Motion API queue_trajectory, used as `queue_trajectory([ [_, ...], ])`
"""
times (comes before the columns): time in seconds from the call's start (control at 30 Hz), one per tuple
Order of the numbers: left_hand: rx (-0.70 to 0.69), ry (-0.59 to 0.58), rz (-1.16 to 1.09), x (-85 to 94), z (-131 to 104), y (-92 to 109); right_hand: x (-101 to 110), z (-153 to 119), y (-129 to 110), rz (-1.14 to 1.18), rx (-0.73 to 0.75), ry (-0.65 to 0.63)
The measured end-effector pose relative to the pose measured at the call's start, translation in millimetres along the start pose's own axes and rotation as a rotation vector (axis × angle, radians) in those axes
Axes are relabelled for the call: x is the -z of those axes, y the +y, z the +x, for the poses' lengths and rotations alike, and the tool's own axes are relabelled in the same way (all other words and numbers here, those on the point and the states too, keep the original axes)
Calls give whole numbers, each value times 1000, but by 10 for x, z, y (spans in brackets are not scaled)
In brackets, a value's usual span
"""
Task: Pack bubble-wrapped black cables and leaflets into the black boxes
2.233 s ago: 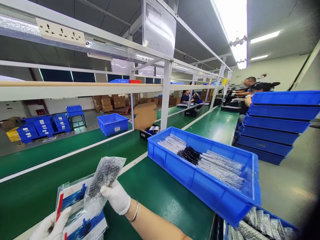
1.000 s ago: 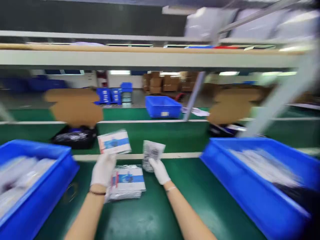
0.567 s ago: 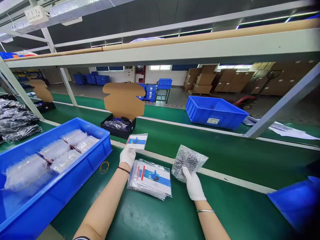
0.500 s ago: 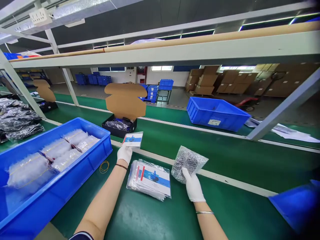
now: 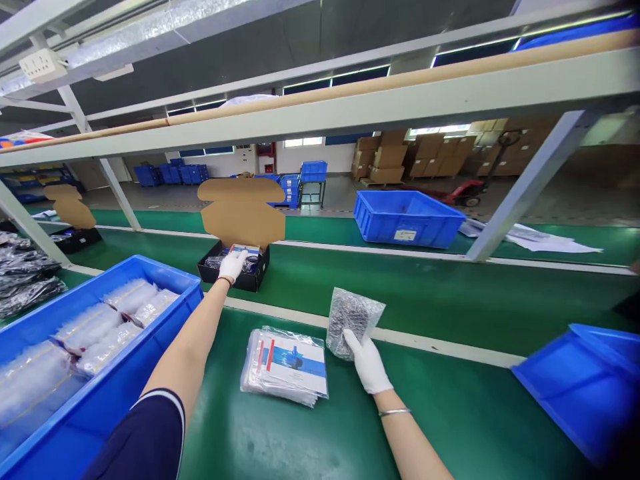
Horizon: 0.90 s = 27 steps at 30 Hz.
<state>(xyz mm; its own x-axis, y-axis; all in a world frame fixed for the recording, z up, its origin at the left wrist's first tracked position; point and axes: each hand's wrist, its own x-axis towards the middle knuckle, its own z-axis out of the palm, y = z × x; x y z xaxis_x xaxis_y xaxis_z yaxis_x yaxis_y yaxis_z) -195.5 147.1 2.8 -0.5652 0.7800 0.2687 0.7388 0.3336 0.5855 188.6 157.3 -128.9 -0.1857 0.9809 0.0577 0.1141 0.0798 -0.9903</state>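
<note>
My left hand point(image 5: 233, 265), in a white glove, reaches into the black carton point(image 5: 245, 283) with its raised brown lid point(image 5: 243, 212). Its fingers are closed on a bagged booklet point(image 5: 249, 251), which lies over dark items in clear plastic inside the carton. In my right hand point(image 5: 369, 365), also gloved, is a bubble-wrap pouch point(image 5: 353, 313) with something dark in it, gripped near its lower edge with the thumb on top. Between my arms a stack of bagged booklets point(image 5: 287, 365) with blue-and-white covers lies on the green bench.
At left a large blue bin point(image 5: 173, 337) holds white bundled packs. Black plastic-wrapped items point(image 5: 27, 273) are heaped beyond it. One blue bin point(image 5: 407, 220) stands across the bench, another point(image 5: 583, 387) at the right edge. A shelf beam point(image 5: 320, 127) spans overhead, with a slanted post point(image 5: 520, 193) at right.
My left hand has moved forward from above the bench into the carton with the booklet. My right hand keeps hold of the pouch. The whole view has shifted a little.
</note>
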Motion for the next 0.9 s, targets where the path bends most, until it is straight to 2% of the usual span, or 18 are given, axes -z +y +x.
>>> queue_trajectory([
  [0.1, -158, -123, 186, -227, -211, -40, -11, -8, -23, -4, -2, -6],
  [0.2, -248, -170, 329, -423, -345, 3, -18, -6, -28, -7, -3, 0],
  [0.4, -297, -170, 435, -659, -501, 335, -10, -14, -59, -94, -28, 6],
  [0.47, -262, -118, 437, -621, -468, 396, -13, -25, -76, -149, -34, 37],
  [0.53, -173, -51, 438, -489, -337, 356, -18, -31, -83, -180, -35, 67],
  [0.6, -40, -22, 442, -305, -141, 210, -20, -29, -76, -182, -36, 77],
  [0.7, 122, -106, 436, -108, 117, -83, -8, -12, -44, -178, -41, 54],
  [0.8, 152, -223, 414, -127, 192, -265, 19, -6, 5, -183, -36, 16],
  [0.9, 126, -294, 386, -266, 96, -275, 34, -22, 66, -146, -20, 48],
])
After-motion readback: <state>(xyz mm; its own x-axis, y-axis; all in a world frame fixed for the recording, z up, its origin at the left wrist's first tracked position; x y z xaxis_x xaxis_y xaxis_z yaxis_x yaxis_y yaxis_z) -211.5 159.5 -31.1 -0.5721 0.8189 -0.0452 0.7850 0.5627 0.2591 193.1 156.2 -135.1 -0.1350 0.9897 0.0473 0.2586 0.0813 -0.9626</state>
